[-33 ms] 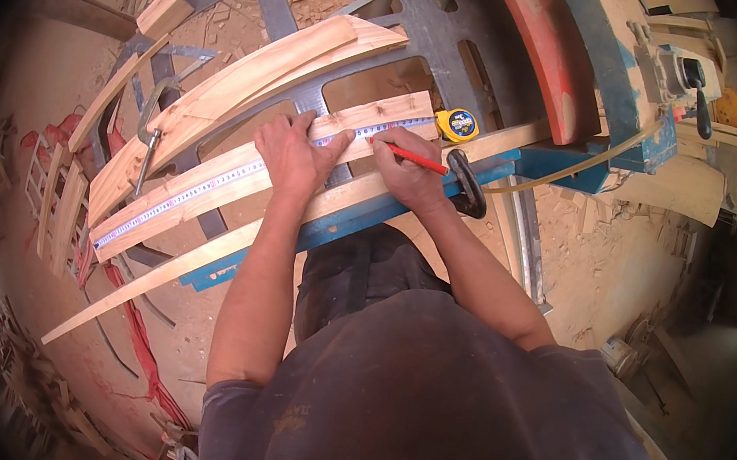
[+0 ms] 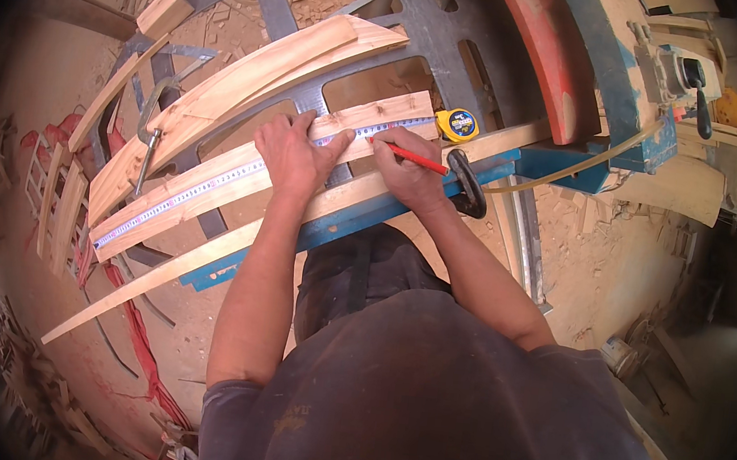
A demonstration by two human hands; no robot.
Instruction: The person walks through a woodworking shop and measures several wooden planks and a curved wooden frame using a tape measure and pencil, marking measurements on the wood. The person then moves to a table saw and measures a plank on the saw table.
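A pale wooden board (image 2: 379, 113) lies slantwise over the slotted dark metal frame. Stretched along it is the printed blade of a tape measure, whose yellow and blue case (image 2: 458, 125) rests at the board's right end. My left hand (image 2: 294, 155) grips the board, fingers over its far edge, thumb out beside the tape blade. A red pencil (image 2: 418, 159) is pinched in my right hand (image 2: 406, 173), its tip touching the board close to the blade. Nearer me, a long narrow wooden strip (image 2: 195, 252) runs alongside a blue metal beam (image 2: 342, 225).
Curved wooden pieces (image 2: 260, 61) lie beyond the board, with a metal clamp (image 2: 150, 140) at their left. A black curved handle (image 2: 470, 185) stands close to my right wrist. Further right is a machine with a red curved part (image 2: 544, 55) and a crank handle (image 2: 698, 99).
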